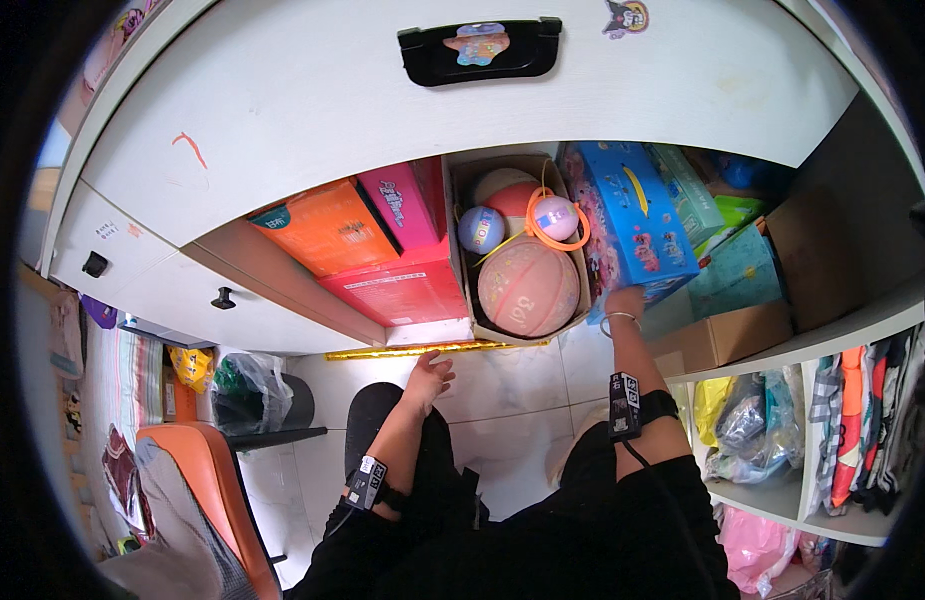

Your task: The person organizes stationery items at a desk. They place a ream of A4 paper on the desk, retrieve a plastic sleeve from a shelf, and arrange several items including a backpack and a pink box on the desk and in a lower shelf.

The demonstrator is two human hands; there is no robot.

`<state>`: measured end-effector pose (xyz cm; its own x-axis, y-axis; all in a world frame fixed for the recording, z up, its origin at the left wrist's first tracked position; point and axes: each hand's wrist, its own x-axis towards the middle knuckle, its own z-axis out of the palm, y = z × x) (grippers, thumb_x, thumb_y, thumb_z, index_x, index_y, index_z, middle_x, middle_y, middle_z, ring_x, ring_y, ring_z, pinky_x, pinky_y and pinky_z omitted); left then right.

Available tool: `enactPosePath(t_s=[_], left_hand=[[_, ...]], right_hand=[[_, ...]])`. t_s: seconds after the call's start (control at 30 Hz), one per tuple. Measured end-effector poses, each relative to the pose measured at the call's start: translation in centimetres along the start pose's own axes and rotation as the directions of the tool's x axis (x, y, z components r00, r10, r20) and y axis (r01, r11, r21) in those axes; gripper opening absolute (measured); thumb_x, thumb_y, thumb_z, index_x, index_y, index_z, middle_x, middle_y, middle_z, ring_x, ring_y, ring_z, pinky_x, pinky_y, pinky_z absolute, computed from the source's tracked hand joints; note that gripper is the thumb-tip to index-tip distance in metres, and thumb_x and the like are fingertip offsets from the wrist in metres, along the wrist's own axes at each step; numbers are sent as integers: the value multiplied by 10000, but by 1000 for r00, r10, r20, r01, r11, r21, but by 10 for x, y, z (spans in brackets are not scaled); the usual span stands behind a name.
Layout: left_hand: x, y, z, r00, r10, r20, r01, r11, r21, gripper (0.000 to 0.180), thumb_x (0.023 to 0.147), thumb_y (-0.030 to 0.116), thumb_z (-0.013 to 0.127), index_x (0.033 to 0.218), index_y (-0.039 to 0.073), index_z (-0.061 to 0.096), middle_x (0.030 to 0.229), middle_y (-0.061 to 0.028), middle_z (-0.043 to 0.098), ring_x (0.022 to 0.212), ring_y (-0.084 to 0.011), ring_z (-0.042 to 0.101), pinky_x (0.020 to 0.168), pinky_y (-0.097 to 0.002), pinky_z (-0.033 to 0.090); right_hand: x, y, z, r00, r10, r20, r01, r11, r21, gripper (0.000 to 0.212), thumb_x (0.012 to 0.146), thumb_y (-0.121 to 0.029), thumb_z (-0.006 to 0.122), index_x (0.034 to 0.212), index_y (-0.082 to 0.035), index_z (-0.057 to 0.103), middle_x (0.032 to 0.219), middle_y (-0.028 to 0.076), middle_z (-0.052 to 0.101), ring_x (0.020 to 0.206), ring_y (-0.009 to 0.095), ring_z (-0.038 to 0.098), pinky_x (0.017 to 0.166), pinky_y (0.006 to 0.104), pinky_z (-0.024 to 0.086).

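Observation:
My right hand (625, 300) is at the lower left corner of a tall blue cardboard box (637, 215) with a yellow banana picture. The hand is closed against that corner, and most of its fingertips are hidden. My left hand (429, 378) is empty, its fingers apart, just in front of the cabinet's bottom edge. Close to it, a gold strip (422, 350) runs along the floor. Left of the blue box, an open carton (469, 310) holds a worn pink basketball (528, 287), another ball (503, 192), two small balls and an orange ring (559, 243).
Orange (327, 228) and red (402, 285) boxes are stacked left of the carton. Right of the blue box stand teal packages (739, 270) and a brown carton (727, 337). A white drawer front (312, 100) overhangs the opening. An orange chair (207, 480) is at left.

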<state>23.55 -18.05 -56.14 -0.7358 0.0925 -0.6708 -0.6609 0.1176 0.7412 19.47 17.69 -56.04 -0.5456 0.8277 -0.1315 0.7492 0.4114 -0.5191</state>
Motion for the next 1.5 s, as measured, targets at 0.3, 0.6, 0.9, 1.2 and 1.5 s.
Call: enactPosePath(t_s=[0.3,0.6,0.9,1.2,1.5], left_hand=[[1,-1,-14,991,28,-129,-46,990,-133,465,839,158,561,1244,53,360,1084,-105,542,906,-222,569,789,-342,441],[-51,135,2,10,966,-258,-542,222,811,689,743,206,678,1255,-67,306,1253,-241,368,1167,-370,340,986,-438,239],[-58,261,34,-200,951,-234,-310,165,936,847,608,444,724,1194,-57,373,1185,-246,420,1145,-384,344,968,-530,193],[-65,258,31,-223,933,-283,-425,168,889,749,597,329,715,1162,-52,403,1095,-237,456,1036,-392,408,895,-493,280],[-122,184,19,-198,932,-302,-665,99,740,781,598,186,704,1224,-63,308,1027,-186,418,972,-325,439,878,-391,348]], right_hand=[[-12,-20,-18,991,121,57,-127,986,105,452,803,-125,440,1140,148,310,984,331,554,894,429,576,772,462,476],[-16,-27,-27,979,191,65,-199,969,143,545,803,-107,441,1217,177,228,993,316,563,895,415,586,752,461,483],[-8,-15,-29,981,174,82,-183,977,114,575,805,-154,501,1197,165,225,1000,318,556,906,403,586,757,431,490],[7,8,-24,981,192,40,-195,976,99,516,785,-151,527,1124,136,265,1004,304,564,931,380,587,745,411,498],[-9,-6,-48,944,327,-31,-326,944,50,507,812,-151,489,1213,71,274,1003,273,580,906,363,601,737,424,501]])
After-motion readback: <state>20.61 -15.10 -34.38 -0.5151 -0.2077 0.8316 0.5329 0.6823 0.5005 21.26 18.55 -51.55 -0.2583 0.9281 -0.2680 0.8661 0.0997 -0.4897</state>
